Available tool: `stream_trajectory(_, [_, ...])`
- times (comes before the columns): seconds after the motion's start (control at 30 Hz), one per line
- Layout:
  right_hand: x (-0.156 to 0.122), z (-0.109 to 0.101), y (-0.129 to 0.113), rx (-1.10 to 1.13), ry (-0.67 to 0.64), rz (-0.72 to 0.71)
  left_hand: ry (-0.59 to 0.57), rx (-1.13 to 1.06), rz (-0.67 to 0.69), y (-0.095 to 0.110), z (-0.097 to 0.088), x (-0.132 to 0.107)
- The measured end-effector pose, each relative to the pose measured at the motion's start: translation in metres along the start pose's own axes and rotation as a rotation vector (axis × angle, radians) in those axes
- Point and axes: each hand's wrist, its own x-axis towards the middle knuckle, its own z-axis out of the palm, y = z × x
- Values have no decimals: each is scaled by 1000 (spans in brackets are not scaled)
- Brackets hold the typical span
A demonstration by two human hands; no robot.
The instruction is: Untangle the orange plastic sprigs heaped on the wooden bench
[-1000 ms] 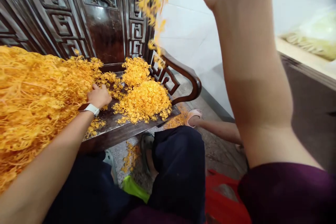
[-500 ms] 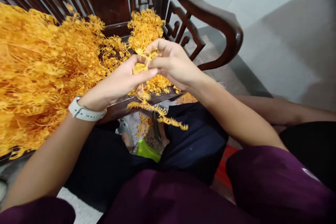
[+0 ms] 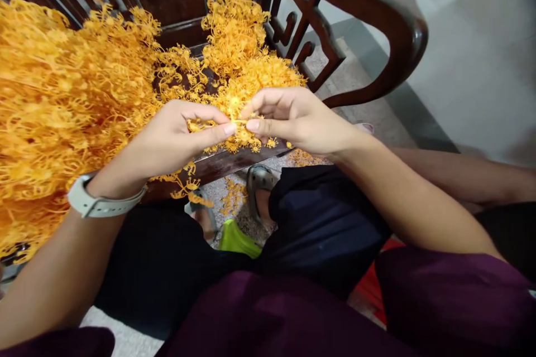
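While our left grip [image 3: 180, 134] and right grip [image 3: 297, 120] pinch inward, thumbs and fingertips closing from either side, a small tuft of orange branching sprigs [image 3: 237, 125] sits clenched between them. Right behind the tuft rises a loose mound of sprigs [image 3: 247, 61], and a much larger orange heap [image 3: 71, 100] spreads just left of our hands, both on the dark carved wooden surface [image 3: 234, 164]. A pale watch [image 3: 98, 203] circles our left wrist.
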Motion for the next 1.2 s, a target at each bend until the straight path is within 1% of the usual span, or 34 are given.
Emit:
stream_trajectory(0.07, [-1, -5, -2, -18, -12, -23, 25, 10, -3, 0, 1, 3])
stream_trajectory(0.17, [-1, -11, -4, -30, 16, -51, 54, 52, -5, 1, 1, 6])
stream_trajectory(0.27, [0, -15, -2, -26, 54, -44, 45, 57, 9, 2, 4, 6])
stream_trajectory(0.33, [1, -16, 0, -18, 55, -28, 41, 35, 9, 3, 6, 6])
stream_trajectory(0.43, [1, -15, 2, -31, 27, -16, 37, 15, -2, 4, 7, 6])
stream_trajectory(0.53, [1, -14, 1, -57, -45, -23, -14, 1, 6, 5, 3, 7])
stream_trajectory(0.6, [2, -14, 0, -59, -104, -16, -42, -48, 3, 4, 1, 7])
stream_trajectory(0.67, [3, -13, -1, -64, -120, -3, -33, -120, -32, 2, 1, 6])
stream_trajectory(0.73, [4, -10, 0, -87, -81, -15, 6, -170, -77, -1, 4, 4])
stream_trajectory(0.83, [5, -4, 3, -135, -3, -72, 32, -243, -90, -3, 10, 3])
stream_trajectory(0.9, [6, -1, 5, -138, -2, -100, 33, -352, -116, -2, 15, 3])
stream_trajectory(1.0, [9, -1, 5, -62, -97, -86, 21, -534, -200, 1, 16, 4])
stream_trajectory(1.07, [11, -3, 3, 16, -176, -59, -6, -599, -226, 3, 15, 3])
stream_trajectory(1.13, [14, -5, 2, 78, -225, -45, -40, -619, -231, 5, 13, 2])
stream_trajectory(1.2, [16, -6, 2, 123, -250, -38, -60, -583, -226, 6, 12, 1])
